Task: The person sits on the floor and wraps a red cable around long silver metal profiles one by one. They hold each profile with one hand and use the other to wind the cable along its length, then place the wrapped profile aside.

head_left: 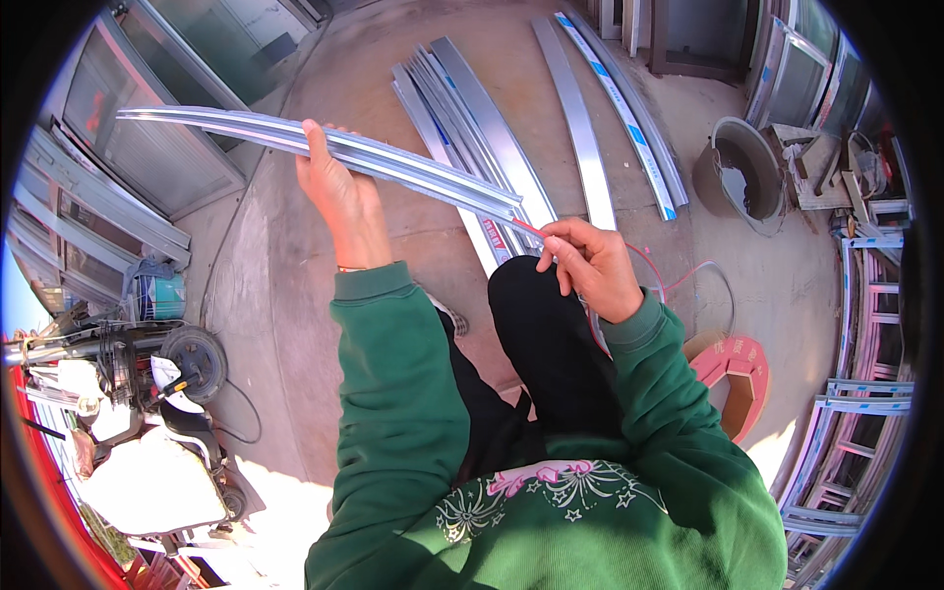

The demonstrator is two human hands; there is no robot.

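Note:
My left hand [344, 197] is closed around a long silvery aluminium profile [423, 169], thumb on top. The grooved profile is held up off the floor, running from the far left to its near end in front of my right knee. At that near end, my right hand [598, 273] pinches a thin red strip [527, 227] between thumb and fingers. The strip's tip meets the end of the profile; whether it sits inside a groove is too small to tell. More thin red strip [644, 258] loops out beyond my right hand.
Several metal profiles [506, 128] lie on the concrete floor ahead, with more strips [629, 118] to their right. At the right are a dark bucket [723, 177], a red cardboard reel [755, 379] and stacked frames [846, 403]. A scooter [147, 482] and glazed panels [138, 118] stand left.

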